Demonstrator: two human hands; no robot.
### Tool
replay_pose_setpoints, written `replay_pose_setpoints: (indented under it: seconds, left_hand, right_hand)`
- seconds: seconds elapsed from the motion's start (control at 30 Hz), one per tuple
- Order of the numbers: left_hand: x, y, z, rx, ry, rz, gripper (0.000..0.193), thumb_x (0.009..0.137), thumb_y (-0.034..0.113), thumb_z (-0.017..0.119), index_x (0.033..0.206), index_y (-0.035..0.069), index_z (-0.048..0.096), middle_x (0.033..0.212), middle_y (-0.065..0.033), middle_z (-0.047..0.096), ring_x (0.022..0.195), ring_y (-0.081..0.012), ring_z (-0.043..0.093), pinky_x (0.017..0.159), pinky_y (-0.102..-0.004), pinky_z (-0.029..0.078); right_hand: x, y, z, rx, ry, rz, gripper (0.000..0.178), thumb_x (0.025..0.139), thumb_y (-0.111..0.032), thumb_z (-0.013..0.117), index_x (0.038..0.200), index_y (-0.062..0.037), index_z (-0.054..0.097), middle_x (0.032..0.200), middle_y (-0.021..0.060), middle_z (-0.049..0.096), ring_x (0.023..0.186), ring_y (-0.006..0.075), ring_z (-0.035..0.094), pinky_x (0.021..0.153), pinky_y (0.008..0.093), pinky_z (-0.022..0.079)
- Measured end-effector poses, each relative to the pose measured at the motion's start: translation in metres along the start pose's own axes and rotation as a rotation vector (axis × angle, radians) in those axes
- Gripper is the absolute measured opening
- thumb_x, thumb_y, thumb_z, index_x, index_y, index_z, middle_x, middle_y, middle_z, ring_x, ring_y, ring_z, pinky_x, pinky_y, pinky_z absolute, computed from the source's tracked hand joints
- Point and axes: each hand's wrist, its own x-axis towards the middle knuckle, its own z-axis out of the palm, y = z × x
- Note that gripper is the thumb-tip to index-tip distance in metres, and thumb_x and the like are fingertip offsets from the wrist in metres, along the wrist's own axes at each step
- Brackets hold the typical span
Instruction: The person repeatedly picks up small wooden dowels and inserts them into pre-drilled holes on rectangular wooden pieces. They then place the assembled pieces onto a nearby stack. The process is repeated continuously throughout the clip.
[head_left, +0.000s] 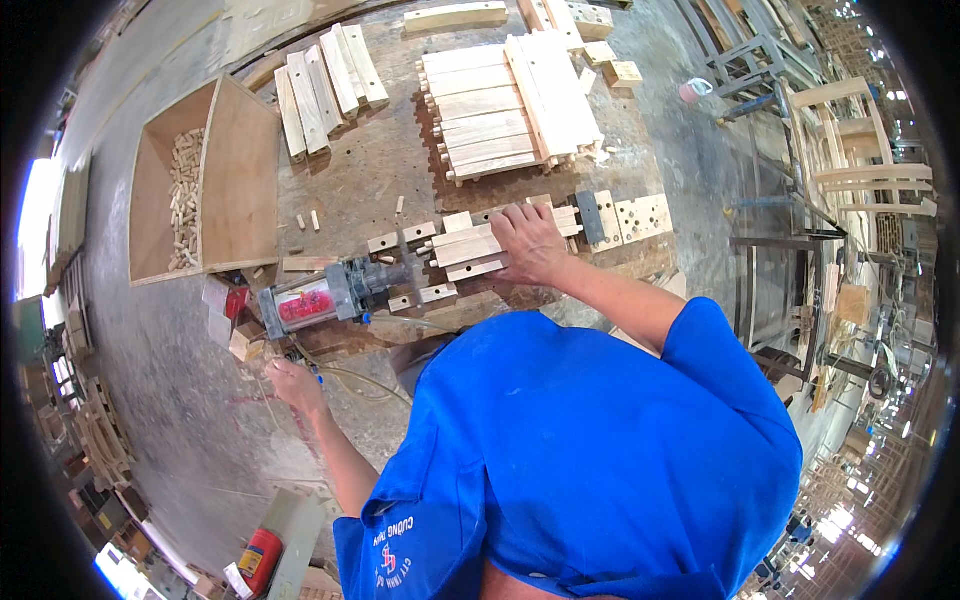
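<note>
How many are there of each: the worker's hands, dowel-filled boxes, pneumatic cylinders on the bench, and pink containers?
Worker's hands: 2 (left hand, right hand)
Dowel-filled plywood box: 1
Pneumatic cylinder: 1
Pink container: 1
Total: 5

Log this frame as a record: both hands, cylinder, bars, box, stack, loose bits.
left hand: on the near side of the cylinder; hold unclear
right hand: laid over wooden bars
cylinder: grey with red, left of these bars
box: open plywood, holding dowels
stack: pale wooden pieces, beyond the right hand
loose: a few dowels on the bench
</note>
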Motion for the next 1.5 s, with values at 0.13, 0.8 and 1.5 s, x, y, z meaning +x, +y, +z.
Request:
replay_pose_setpoints:
  seconds: [0.13,0.8,1.5]
  left_hand:
    - [-0.002,0.0,0.005,-0.058,0.055,0.008,0.039,0.114,0.03,0.043,0.109,-0.004,0.06,0.103,-0.0332,0.068,0.098,-0.0561,0.064,0.085,-0.0616,0.048]
    - [0.01,0.016,-0.007,0.268,-0.147,0.11,0.03,0.114,0.031,0.047,0.114,0.002,0.056,0.088,-0.0317,0.073,0.087,-0.0531,0.072,0.075,-0.0626,0.054]
    - [0.004,0.012,-0.007,0.152,-0.086,0.041,0.03,0.114,0.033,0.048,0.116,0.003,0.053,0.088,-0.032,0.073,0.084,-0.0549,0.071,0.073,-0.0643,0.053]
  right_hand:
    - [-0.001,0.003,-0.006,-0.025,-0.003,-0.038,0.096,0.065,-0.061,0.095,0.135,-0.0074,0.056,0.121,0.0117,0.06,0.117,0.0304,0.059,0.106,0.048,0.041]
    - [0.002,-0.004,-0.009,0.029,-0.032,-0.013,0.096,0.069,-0.059,0.094,0.141,-0.0088,0.054,0.126,0.0122,0.061,0.12,0.0319,0.06,0.105,0.0504,0.042]
    - [0.092,0.023,-0.123,0.999,-0.187,0.459,0.058,0.106,-0.047,0.069,0.132,0.0049,0.069,0.114,0.0129,0.076,0.1,0.0156,0.069,0.087,0.0338,0.057]
